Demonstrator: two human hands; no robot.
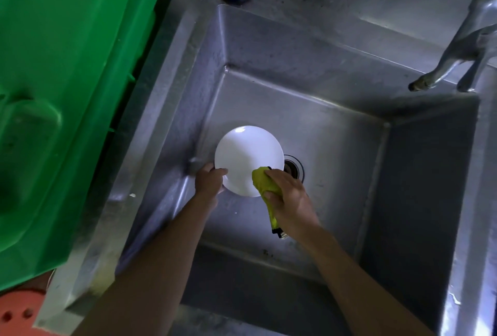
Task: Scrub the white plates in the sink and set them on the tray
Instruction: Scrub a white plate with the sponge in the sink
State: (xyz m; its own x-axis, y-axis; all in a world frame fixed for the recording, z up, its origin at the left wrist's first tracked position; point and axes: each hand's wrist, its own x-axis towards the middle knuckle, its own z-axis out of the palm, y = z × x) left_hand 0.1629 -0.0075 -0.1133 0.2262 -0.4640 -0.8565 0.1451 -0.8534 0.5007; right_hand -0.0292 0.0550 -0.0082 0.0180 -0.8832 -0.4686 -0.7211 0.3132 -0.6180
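Scrubbing underway: left hand grips plate at its eight o'clock; right hand clutches cloth against its five o'clock. Next, likely the tray.

We see a dim picture, and the steel sink looks gray and dark, darkest on its right wall and near its front edge. The white plate is the brightest thing and shines so much that we can hardly see its surface, while soft light glints off the faucet by the sink's back right corner. The green bin beside the sink's left edge looks a bit blurry, and straight lines bend near the sides of the picture.
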